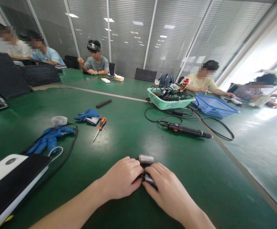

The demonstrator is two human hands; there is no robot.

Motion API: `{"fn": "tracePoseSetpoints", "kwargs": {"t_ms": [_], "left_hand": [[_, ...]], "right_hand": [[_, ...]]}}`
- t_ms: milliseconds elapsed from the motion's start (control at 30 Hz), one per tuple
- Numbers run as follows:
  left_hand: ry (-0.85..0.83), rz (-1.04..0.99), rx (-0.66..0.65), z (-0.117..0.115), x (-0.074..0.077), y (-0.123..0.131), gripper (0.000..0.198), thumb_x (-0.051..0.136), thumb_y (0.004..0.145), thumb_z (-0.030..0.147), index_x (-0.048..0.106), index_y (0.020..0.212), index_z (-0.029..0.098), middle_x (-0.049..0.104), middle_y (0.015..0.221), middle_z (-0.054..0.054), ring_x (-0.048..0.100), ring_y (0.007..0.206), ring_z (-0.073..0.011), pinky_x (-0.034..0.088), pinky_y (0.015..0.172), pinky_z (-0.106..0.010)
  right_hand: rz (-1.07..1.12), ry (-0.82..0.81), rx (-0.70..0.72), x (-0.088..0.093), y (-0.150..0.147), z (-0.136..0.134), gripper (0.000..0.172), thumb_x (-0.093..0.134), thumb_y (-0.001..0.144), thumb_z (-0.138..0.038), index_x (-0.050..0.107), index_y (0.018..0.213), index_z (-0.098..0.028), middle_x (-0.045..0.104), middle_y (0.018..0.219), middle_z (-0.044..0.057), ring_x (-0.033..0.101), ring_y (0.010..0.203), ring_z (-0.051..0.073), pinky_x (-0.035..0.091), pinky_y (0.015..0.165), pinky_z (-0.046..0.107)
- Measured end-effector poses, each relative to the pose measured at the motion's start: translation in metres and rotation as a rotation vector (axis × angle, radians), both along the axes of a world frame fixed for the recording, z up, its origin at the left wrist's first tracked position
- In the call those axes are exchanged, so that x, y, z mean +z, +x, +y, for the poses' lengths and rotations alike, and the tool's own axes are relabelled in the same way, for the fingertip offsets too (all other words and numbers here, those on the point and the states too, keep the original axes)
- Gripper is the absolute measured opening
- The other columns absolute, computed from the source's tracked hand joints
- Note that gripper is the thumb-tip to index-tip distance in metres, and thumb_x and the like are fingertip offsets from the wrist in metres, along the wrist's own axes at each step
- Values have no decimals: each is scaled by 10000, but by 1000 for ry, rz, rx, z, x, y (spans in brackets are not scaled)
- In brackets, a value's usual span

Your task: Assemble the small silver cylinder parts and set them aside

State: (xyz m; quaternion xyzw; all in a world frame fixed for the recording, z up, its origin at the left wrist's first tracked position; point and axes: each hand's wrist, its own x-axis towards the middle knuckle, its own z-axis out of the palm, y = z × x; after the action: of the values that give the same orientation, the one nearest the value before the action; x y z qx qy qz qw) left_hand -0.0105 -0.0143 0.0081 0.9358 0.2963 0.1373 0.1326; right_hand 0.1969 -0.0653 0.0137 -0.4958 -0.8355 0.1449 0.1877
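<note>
Low over a green tabletop [119,149], the dark end of a short grey metal cylinder [150,180] is pinched by the left hand [126,178], its fingers curled nearly closed. The same cylinder is partly covered by the right hand [166,186], whose bent fingers are closed over it. Just beyond, a shiny silver metal cylinder [146,159] is seen on its side; whether it is touched by the hands cannot be told. At the near left, a flat white-and-black device [19,178] is placed, with a crumpled blue glove [49,140] beyond it. Farther off, an orange-and-black-handled screwdriver [100,127] is laid left of centre, and a black pen-shaped power tool [188,130] at the right. Behind the tool, a mint-green plastic basket [170,104] is filled with cables and parts, and a blue plastic basket [215,106] is set beside it. At the far side, co-workers [97,63] are seated.
</note>
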Motion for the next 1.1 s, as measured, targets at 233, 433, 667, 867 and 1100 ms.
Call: {"fn": "tracePoseSetpoints", "kwargs": {"t_ms": [233, 433, 667, 867, 1100], "left_hand": [[-11, -12, 1, 0, 1, 0, 20, 611, 950, 214, 618, 943, 195, 651, 927, -19, 600, 867, -207, 381, 755, -347], [-29, -21, 3, 0, 1, -1, 12, 611, 944, 206, 615, 942, 195, 654, 935, -21, 601, 872, -209, 388, 765, -347], [-17, -29, 5, 0, -2, 0, 28, 592, 963, 208, 614, 950, 197, 663, 944, -25, 609, 876, -211, 386, 762, -346], [-16, -34, 6, 0, -2, 0, 27, 589, 964, 205, 613, 953, 198, 660, 936, -22, 607, 867, -207, 379, 748, -345], [-21, -25, 11, 0, -1, 1, 25, 598, 956, 202, 609, 935, 195, 656, 932, -21, 604, 868, -205, 377, 751, -341]], "right_hand": [[12, -8, -12, 1, -1, 0, 154, 669, 926, -120, 617, 1040, -210, 645, 1021, 50, 611, 960, 265, 513, 842, 432], [29, 2, -18, 0, 0, 0, 175, 674, 927, -113, 625, 1062, -214, 655, 1040, 53, 618, 976, 267, 520, 859, 428], [34, 10, -19, -3, 0, 1, 202, 669, 929, -112, 621, 1098, -211, 660, 1073, 66, 623, 1003, 276, 531, 888, 446], [45, 29, -23, -4, -1, 0, 270, 661, 918, -101, 607, 1155, -217, 660, 1118, 75, 624, 1034, 281, 538, 914, 454], [52, 40, -28, -3, -2, 1, 287, 654, 901, -85, 615, 1156, -213, 665, 1125, 76, 627, 1046, 283, 545, 921, 458]]}}
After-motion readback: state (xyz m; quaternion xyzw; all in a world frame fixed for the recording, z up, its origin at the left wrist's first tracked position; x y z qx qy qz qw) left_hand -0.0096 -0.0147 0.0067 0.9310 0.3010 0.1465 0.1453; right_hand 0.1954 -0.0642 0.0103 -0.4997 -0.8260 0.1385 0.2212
